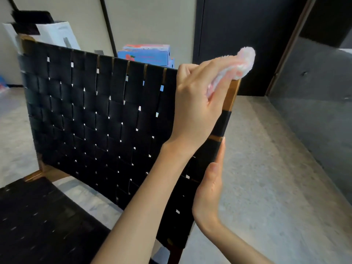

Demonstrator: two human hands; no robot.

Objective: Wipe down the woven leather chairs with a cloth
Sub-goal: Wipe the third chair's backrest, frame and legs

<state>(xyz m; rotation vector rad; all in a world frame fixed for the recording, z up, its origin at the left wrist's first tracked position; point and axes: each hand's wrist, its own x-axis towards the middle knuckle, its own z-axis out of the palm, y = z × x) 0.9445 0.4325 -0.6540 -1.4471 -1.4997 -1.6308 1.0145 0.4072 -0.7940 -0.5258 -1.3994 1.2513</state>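
Gripping the cloth [242, 61], my left hand [194, 105] is clenched round it at the top right corner of the chair [95, 115] back and holds it against the top of the wooden post [231, 96]. My right hand [208, 187] is released: fingers straight, palm flat on the outer side of that post, lower down, bracing it.

Cloth: pale pink and white, fluffy pile, bunched into a soft roll, with a tuft sticking out past the fingers. Blur hides its exact edges. I judge it light, limp and easy to compress. It is best held bunched in the palm so a pad of it faces the surface.

Chair: flat black leather straps in a basket weave, with small gaps showing light at the crossings. The frame is brown wood and the post is squared, with straps wrapped round it. The straps look smooth, with some give, so I would press lightly. The frame looks stiff, so the post is the place to steady it. The seat [38, 216], lower left, has the same weave.
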